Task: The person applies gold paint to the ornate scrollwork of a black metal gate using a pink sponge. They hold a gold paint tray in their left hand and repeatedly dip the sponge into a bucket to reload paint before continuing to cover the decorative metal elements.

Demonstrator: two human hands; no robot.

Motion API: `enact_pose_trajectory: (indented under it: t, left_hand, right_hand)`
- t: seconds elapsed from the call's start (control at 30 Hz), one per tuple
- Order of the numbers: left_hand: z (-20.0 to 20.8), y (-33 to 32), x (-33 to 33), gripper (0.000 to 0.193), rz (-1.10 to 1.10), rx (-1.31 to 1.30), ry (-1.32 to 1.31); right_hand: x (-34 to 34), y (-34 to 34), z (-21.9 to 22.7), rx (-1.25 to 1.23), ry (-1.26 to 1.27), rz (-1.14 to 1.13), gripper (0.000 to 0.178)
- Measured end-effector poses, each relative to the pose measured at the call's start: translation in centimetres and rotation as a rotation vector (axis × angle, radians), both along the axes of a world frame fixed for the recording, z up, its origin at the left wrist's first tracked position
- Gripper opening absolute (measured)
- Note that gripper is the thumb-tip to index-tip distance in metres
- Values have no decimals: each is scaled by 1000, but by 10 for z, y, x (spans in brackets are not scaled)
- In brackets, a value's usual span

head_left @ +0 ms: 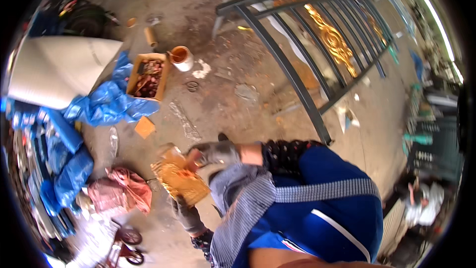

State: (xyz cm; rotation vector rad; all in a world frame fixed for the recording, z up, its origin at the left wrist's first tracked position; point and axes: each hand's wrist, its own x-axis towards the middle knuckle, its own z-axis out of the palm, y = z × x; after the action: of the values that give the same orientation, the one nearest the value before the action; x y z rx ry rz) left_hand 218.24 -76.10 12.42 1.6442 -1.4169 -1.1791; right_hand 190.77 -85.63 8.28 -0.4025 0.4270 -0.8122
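My left hand [186, 215], in a grey glove with a dark patterned sleeve, grips the near edge of a stack of crinkled gold foil sheets [187, 183], its thumb on top. My right hand [201, 157], gloved with bare fingertips, is over the stack's far edge. Its fingers are smeared by motion, so I cannot tell whether they pinch a sheet. A pale, blurred flap [170, 152] rises beside those fingertips. An orange-gold square [145, 127] lies on the floor beyond the stack.
A dark metal frame with bars [297, 77] and gold scroll ornament [329, 32] stands at the right. A cardboard box of dark red pieces [131, 85] sits by a white tub of brown liquid [184, 64]. Blue plastic sheeting [101, 104], a pink cloth [121, 192] and small wheels [131, 237] are at the left.
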Motion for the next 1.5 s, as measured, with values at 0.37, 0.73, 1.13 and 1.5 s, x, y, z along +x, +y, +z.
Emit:
enact_pose_trajectory:
  t: [0.37,0.73,1.13,1.5]
  left_hand:
    - [-91,-281,72,59,-430,-29,-552]
    - [-370,-495,16,48,-11,638,639]
    - [-728,-590,-22,40,23,686,634]
    - [-807,-614,-37,66,-344,105,-554]
  right_hand:
    - [-35,-192,-2,117,316,-362,31]
    - [-24,-343,-195,422,314,-478,62]
    - [-36,-463,-607,545,202,-481,49]
    - [-17,-494,-747,415,48,-481,51]
